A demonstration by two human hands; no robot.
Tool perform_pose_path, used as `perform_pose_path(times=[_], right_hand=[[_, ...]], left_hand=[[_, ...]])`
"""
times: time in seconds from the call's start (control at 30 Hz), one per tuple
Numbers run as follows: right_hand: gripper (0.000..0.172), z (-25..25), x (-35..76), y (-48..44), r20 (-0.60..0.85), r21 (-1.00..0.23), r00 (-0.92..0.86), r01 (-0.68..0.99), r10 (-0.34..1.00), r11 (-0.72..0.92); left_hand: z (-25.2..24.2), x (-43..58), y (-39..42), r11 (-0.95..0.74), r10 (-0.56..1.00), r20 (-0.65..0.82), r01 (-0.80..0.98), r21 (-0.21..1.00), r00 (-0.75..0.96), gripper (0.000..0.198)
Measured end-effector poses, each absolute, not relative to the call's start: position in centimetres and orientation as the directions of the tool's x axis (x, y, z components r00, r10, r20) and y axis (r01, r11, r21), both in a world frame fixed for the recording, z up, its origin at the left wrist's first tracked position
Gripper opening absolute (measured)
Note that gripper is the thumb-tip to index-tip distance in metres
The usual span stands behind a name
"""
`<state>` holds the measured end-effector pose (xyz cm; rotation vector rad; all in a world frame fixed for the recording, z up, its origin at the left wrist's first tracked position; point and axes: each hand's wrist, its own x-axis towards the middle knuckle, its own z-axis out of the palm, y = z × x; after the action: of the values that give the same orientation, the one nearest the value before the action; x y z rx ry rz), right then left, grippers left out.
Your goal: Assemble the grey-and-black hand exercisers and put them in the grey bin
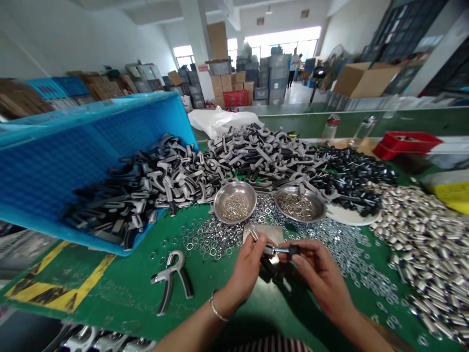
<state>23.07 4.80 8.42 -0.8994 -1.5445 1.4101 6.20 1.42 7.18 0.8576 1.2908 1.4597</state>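
Note:
My left hand [245,272] is closed around a hand grip exerciser [270,266]; its coil spring [253,233] sticks out above my thumb, and my fingers hide part of the handles. My right hand [321,275] pinches a black-headed screw [294,250]. Its metal shank points left and meets the metal piece at the exerciser's end; how deep it sits I cannot tell. Just beyond my hands lies a flat metal plate [274,231]. A hand grip exerciser with a spring [172,278] lies on the green table [128,298] to the left.
Two metal bowls of small parts, one left [219,208] and one right [318,215], stand amid loose rings [216,244]. Behind them handles [264,151] are heaped beside a tipped blue crate [91,132]. Black-headed screws [351,171] and metal cylinders [432,234] pile up at right.

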Motion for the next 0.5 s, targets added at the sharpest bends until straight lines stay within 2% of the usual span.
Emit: perform_pose_path(times=[0.1, 0.23, 0.37, 0.5], right_hand=[[0.019, 8.1, 23.1, 4.7, 0.160, -0.951, -0.443, 0.169, 0.882, 0.258], [0.014, 8.0, 22.8, 3.9, 0.275, -0.810, -0.503, 0.337, 0.819, 0.479], [0.014, 8.1, 23.5, 4.0, 0.336, -0.752, -0.536, 0.343, 0.774, 0.564], [0.023, 8.5, 24.3, 4.8, 0.440, -0.623, -0.671, 0.251, 0.597, 0.741]], left_hand=[[7.2, 6.0, 0.8, 0.018, 0.957, -0.055, -0.131, 0.991, -0.285, 0.038], [7.8, 5.8, 0.4, 0.004, 0.961, -0.023, -0.067, 0.998, -0.275, 0.035], [8.6, 5.4, 0.3, 0.025, 0.971, -0.014, 0.043, 0.999, -0.237, 0.032], [9.5, 5.3, -0.2, 0.015, 0.984, 0.004, 0.108, 0.994, -0.177, 0.028]])
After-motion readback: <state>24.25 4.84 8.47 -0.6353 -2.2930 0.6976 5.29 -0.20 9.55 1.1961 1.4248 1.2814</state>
